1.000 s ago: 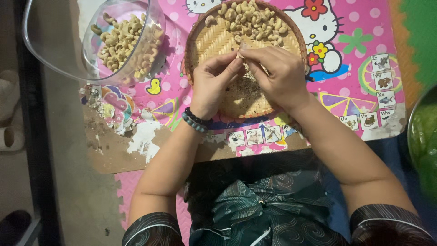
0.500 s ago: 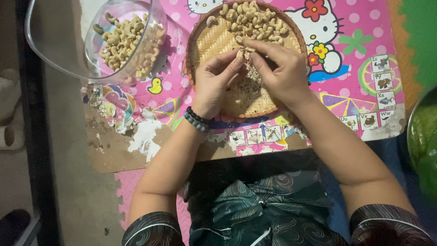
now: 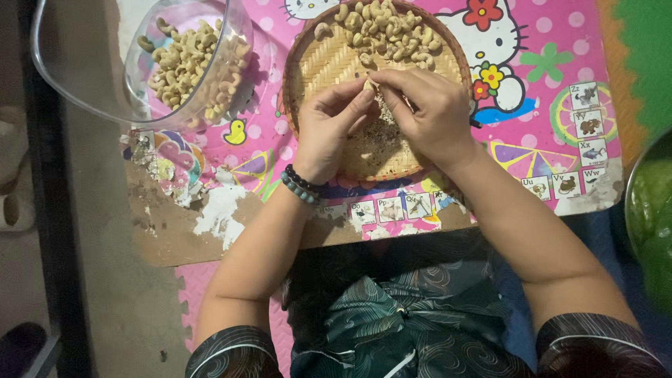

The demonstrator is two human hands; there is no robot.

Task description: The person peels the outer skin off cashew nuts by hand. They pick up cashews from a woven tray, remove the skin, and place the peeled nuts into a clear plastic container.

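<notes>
Tabletop (image 3: pixel 553 63): pink, dotted, printed with a cartoon cat, flowers and small alphabet picture cards along your near edge. The covering is torn away at its near-left corner, baring brown board.

Clear bowl (image 3: pixel 91 77): large, transparent, at the far left, partly over the tabletop's edge. A smaller clear tub (image 3: pixel 234 66) sits in it, tilted, filled with pale peeled cashews (image 3: pixel 185 63).

Woven tray (image 3: pixel 325 66): round, tan, in the middle of the tabletop, straight ahead of you. Its far half carries a heap of nuts (image 3: pixel 381 31); its near half, beneath your hands, is strewn with dark skin flakes (image 3: pixel 381 143).

Green object (image 3: pixel 651 203): rounded, blurred, at the far right edge; kind cannot be told.

Your left hand (image 3: pixel 329 133): over the tray's middle, wrist wearing a beaded bracelet (image 3: pixel 301 187), dark and teal. Its grip is closed, thumb and forefinger pinched on one side of a single nut.

Your right hand (image 3: pixel 434 115): over the tray, just right of the left hand, fingertips meeting it. Its grip is likewise closed, pinching the same nut from the other side.

Single nut (image 3: pixel 368 85): small, pale, held between both hands' fingertips above the tray, just on the near side of the heap. Mostly hidden by your fingers; whether its skin is on cannot be told.
</notes>
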